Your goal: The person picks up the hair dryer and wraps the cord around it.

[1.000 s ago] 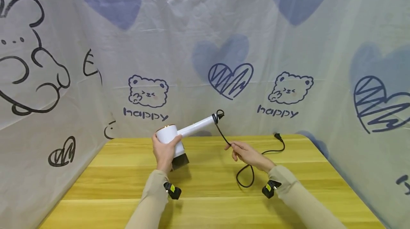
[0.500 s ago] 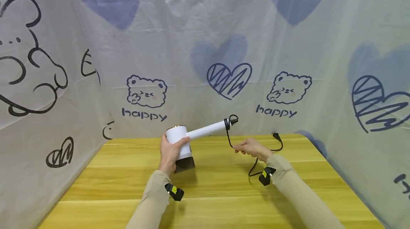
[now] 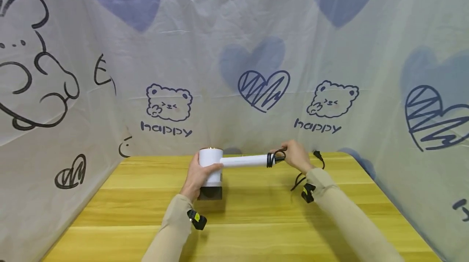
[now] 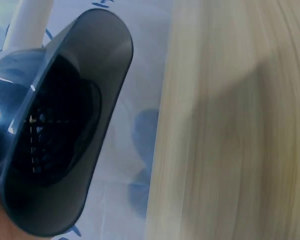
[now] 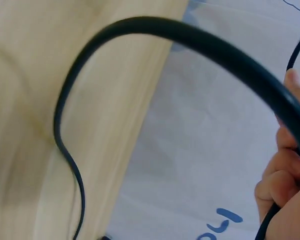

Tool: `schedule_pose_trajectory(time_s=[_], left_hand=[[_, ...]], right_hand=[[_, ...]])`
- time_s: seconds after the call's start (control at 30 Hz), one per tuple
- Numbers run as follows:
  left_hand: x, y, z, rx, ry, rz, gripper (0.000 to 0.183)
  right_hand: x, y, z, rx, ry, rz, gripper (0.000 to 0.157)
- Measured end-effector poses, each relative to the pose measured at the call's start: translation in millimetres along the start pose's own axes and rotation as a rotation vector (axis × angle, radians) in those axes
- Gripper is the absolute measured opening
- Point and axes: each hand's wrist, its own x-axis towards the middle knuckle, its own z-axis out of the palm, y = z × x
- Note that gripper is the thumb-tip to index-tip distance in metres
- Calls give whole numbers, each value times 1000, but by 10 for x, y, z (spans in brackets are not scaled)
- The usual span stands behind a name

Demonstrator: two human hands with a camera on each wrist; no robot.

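Note:
My left hand [image 3: 195,175] grips the white body of a hair dryer [image 3: 244,160], thumb across its near side. The handle points right, almost level, and a dark nozzle [image 3: 210,193] faces down over the table. In the left wrist view the nozzle's wide slot [image 4: 107,42] fills the left side. Black cord [image 3: 270,160] is wound round the handle's end. Just beyond that end, my right hand [image 3: 297,157] holds the cord in curled fingers. A thick loop of the cord [image 5: 140,25] arches across the right wrist view, beside the fingers [image 5: 282,187].
The wooden table [image 3: 146,209] lies beneath both hands. The cord's black plug [image 3: 317,155] is near its back right edge. A pale cloth [image 3: 212,62] with printed hearts and bears hangs behind and along both sides.
The hair dryer has moved right, and its handle has swung down from slanting upward to nearly level. My right hand has risen with the cord, from below the handle's end to beside it.

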Motion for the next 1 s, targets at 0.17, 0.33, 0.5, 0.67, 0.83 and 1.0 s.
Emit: schedule_pose_trajectory(time_s=[0.17,0.33,0.5,0.67,0.83,1.0], left_hand=[[-29,-20,-37,75,-28,40,86],[-57,-12,-71,163,-25,123,90],[-80,9,-74,202,-14,188,94],[-104,-5,-48,256,53,179,103],[-123,10,-18,287,152,167,104],[-150,12,13,285,210,154,98]], right_hand=[[-5,-4,-55,13,51,-30,32],[-4,-86,-105,33,101,-96,32],[-55,-249,-145,34,156,-149,26],[-130,-364,-152,17,216,-209,22],[-142,-403,-136,31,242,-239,19],[-188,-463,-90,48,212,-267,18]])
